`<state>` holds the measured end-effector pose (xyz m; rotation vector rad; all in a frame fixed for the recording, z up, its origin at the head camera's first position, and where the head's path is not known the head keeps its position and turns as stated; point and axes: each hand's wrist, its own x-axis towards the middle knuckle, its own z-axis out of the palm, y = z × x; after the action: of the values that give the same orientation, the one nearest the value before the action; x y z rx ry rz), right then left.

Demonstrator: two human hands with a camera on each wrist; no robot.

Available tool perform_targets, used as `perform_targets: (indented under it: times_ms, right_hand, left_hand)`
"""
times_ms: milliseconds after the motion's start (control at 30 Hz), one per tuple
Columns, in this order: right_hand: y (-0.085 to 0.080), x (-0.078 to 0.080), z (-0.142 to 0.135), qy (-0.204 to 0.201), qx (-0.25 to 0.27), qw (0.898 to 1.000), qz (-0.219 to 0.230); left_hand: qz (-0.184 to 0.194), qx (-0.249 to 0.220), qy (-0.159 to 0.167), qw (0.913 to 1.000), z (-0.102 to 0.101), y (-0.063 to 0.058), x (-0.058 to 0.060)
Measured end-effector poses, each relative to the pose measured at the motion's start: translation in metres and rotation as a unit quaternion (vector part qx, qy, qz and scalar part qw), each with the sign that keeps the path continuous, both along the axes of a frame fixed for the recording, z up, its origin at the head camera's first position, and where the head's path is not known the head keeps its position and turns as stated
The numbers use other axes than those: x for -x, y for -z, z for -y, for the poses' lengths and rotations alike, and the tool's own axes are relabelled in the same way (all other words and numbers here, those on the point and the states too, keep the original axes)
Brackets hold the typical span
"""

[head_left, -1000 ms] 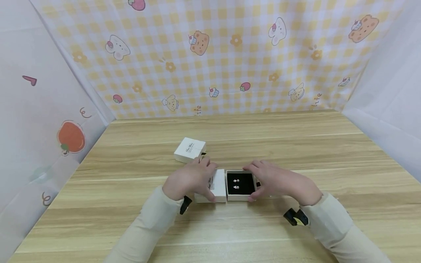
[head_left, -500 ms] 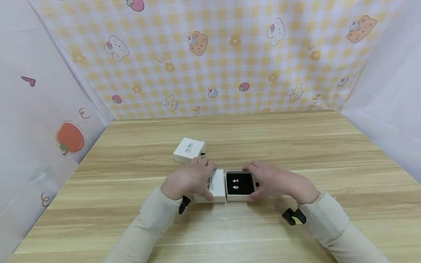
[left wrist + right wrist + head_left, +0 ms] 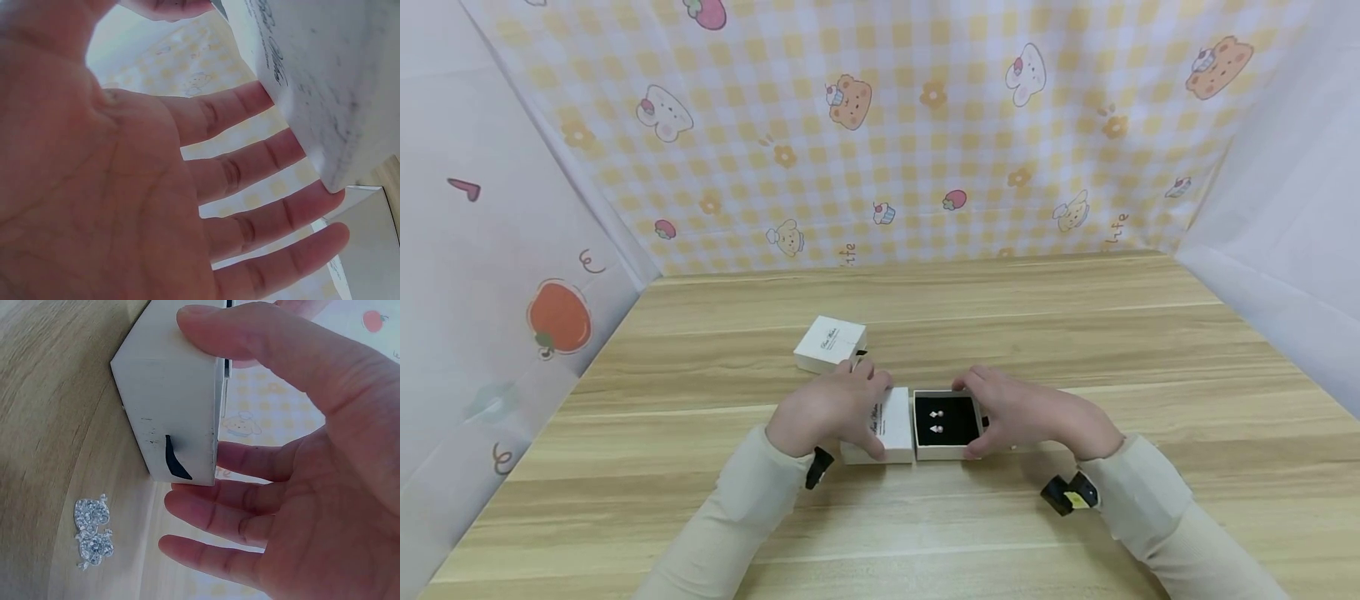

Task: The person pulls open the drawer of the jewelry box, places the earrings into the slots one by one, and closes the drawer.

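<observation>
In the head view, my left hand [image 3: 829, 412] grips a white printed box sleeve [image 3: 895, 429] by its front and back sides. Against the sleeve's right side stands its drawer [image 3: 942, 453], lined with a black pad. A pair of small earrings [image 3: 936, 422] with pearl-like beads sits on that pad. My right hand [image 3: 1028, 413] holds the drawer near its right end, thumb at the front and fingers at the back. A black ribbon tab [image 3: 175, 459] sticks out of the drawer's end in the right wrist view. Both box parts rest on the table; part of the sleeve is hidden under my left hand.
A second white box [image 3: 829, 343] with lettering lies behind my left hand on the wooden table [image 3: 880, 542]. A sparkly silver piece of jewellery [image 3: 94, 531] lies beside the drawer in the right wrist view. A checked curtain [image 3: 910, 133] hangs at the back.
The whole head view has shifted very slightly. Both hands keep their hold, and the sleeve and drawer have not visibly moved against each other.
</observation>
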<state>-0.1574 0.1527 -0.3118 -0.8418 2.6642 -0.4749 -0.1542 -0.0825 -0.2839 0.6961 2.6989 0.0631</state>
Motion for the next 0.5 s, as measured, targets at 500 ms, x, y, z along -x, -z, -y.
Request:
perform_targets:
  times_ms: [500]
  right_hand:
    - [-0.0011,-0.0009,0.0005,0.012,0.004,1.0,0.005]
  left_hand:
    - [-0.011,-0.009,0.013,0.9998,-0.0005,0.0014,0.0014]
